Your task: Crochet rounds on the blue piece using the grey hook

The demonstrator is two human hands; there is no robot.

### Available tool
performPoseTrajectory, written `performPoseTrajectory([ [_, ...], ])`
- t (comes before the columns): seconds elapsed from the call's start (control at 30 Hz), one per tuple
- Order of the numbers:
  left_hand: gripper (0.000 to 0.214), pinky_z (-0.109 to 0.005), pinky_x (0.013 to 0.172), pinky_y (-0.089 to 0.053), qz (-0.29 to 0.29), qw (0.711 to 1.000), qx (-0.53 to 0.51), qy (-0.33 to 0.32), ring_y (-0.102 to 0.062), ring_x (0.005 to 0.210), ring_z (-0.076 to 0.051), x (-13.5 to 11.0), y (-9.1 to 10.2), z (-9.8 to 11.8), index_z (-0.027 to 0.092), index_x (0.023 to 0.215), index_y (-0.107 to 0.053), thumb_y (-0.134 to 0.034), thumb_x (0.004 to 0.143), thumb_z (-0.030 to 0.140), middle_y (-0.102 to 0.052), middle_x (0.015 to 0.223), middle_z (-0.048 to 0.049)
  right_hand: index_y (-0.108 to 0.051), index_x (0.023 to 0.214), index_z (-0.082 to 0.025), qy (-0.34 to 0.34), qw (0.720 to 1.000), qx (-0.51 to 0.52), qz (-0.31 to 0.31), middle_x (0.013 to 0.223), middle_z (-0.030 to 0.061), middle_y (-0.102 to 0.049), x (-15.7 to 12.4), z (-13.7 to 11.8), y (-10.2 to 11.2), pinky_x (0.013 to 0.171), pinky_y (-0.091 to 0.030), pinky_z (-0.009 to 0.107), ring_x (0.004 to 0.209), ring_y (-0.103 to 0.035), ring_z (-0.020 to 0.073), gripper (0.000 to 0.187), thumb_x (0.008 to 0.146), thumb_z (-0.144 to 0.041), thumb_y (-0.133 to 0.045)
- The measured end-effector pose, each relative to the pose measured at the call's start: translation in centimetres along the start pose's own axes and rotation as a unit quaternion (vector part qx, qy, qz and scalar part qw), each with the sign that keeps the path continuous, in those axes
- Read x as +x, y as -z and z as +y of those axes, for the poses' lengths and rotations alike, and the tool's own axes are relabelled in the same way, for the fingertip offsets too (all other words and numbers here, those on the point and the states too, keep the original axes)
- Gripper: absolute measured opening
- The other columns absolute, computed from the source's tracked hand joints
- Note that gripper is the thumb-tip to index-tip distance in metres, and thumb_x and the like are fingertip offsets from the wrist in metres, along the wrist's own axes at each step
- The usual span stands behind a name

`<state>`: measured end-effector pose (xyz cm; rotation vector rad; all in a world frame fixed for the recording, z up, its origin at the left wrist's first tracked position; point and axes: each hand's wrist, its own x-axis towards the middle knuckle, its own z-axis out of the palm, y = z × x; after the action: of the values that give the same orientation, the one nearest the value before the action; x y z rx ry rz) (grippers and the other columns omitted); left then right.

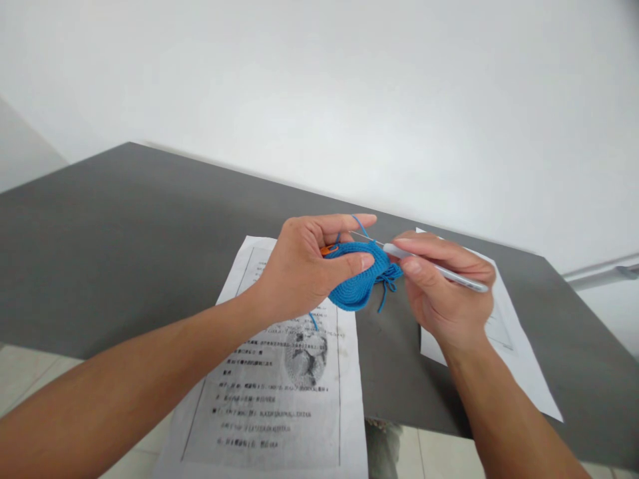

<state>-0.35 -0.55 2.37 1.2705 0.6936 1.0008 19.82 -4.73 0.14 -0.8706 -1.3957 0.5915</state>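
Note:
A round piece of blue crochet work (pixel 352 293) is pinched in my left hand (pixel 309 266), the thumb lying across its front. Blue yarn (pixel 360 225) loops over the stretched left index finger. An orange stitch marker (pixel 329 250) sits at the work's upper left edge. My right hand (pixel 446 286) grips the pale handle of a crochet hook (pixel 462 278) between thumb and fingers. The hook's thin metal shaft points left to the top edge of the work, by the yarn. A small bunch of blue yarn (pixel 389 276) hangs at the work's right side.
A printed sheet (pixel 279 426) with text and a grey picture lies under my left arm on the dark grey table (pixel 124 246). Another white sheet (pixel 524 372) lies beneath my right forearm. A white wall (pixel 319 100) stands behind the table.

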Motion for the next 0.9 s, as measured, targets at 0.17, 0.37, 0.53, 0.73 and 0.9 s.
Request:
performPoseTrajectory([
  [0.17,0.056,-0.024,0.056,-0.046,0.003,1.0,0.004,-0.004,-0.056,0.063,-0.011,0.0,0.1,0.0,0.016,0.127,-0.083,-0.091,0.072,0.021,-0.07,0.078,0.0002,-0.087,0.103,-0.038,0.044,0.998,-0.025,-0.029,0.091,0.0023,-0.085,0.5,-0.4,0.8,0.071,-0.06,0.039,0.085,-0.075,0.0225,0.015,0.089,-0.032,-0.088],
  [0.37,0.055,-0.022,0.054,-0.042,0.013,1.0,0.024,-0.012,-0.05,0.062,-0.009,0.1,0.0,0.1,0.013,0.126,-0.083,-0.09,0.071,0.02,-0.06,0.073,0.0037,-0.087,0.105,-0.038,0.087,0.993,-0.061,-0.049,0.089,0.0024,-0.085,0.8,-0.9,1.3,0.073,-0.06,0.044,0.082,-0.074,0.0246,0.018,0.089,-0.028,-0.087],
  [0.53,0.056,-0.022,0.055,-0.043,0.012,0.999,0.049,-0.01,-0.05,0.063,-0.009,0.0,0.0,0.3,0.013,0.128,-0.082,-0.088,0.073,0.02,-0.061,0.075,0.0031,-0.087,0.106,-0.039,0.101,0.989,-0.095,-0.058,0.086,0.0024,-0.084,0.8,-1.3,1.5,0.073,-0.061,0.048,0.08,-0.074,0.0263,0.02,0.09,-0.027,-0.086],
  [0.73,0.054,-0.022,0.055,-0.043,0.017,0.999,0.048,-0.017,-0.051,0.063,-0.01,0.1,0.1,0.1,0.015,0.125,-0.083,-0.088,0.072,0.019,-0.061,0.075,0.0032,-0.088,0.104,-0.039,0.109,0.988,-0.095,-0.055,0.082,0.0023,-0.084,0.9,-1.4,1.7,0.073,-0.061,0.049,0.077,-0.073,0.027,0.018,0.089,-0.03,-0.086],
  [0.9,0.05,-0.023,0.056,-0.043,0.022,0.998,0.052,-0.024,-0.051,0.064,-0.01,0.1,0.2,0.0,0.015,0.122,-0.085,-0.088,0.072,0.02,-0.062,0.076,0.0026,-0.088,0.105,-0.039,0.103,0.988,-0.104,-0.055,0.081,0.0024,-0.083,0.9,-1.4,1.7,0.074,-0.061,0.049,0.078,-0.074,0.0275,0.019,0.089,-0.029,-0.087],
])
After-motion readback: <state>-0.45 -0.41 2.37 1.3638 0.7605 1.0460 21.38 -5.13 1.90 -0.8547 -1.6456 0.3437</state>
